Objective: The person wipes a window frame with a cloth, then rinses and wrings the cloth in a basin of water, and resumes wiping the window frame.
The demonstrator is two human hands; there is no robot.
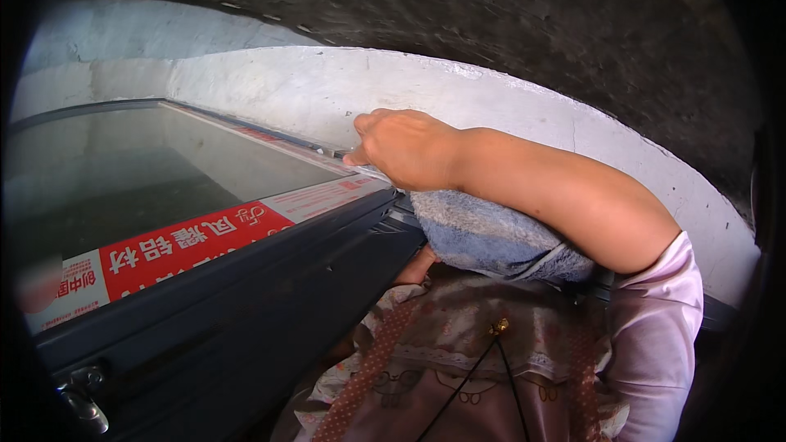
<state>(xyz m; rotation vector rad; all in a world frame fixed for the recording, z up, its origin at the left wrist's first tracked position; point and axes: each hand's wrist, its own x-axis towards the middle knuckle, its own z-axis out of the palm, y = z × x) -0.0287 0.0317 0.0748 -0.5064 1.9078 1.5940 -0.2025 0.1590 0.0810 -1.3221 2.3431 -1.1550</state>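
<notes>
My right hand reaches in from the right, its fingers bent down at the upper corner of a dark metal-framed window sash. Under this hand and forearm hangs a blue and grey striped towel. A thin whitish edge shows below the fingers; whether they grip it is unclear. Low beside the towel, my left hand shows only in part at the sash's near edge, its fingers hidden. Red and white protective film with printed writing borders the glass pane.
A white plastered wall curves behind the sash, with a dark rough surface beyond it. A shiny metal window handle sits at the lower left. A frilled apron with a black cord covers my front.
</notes>
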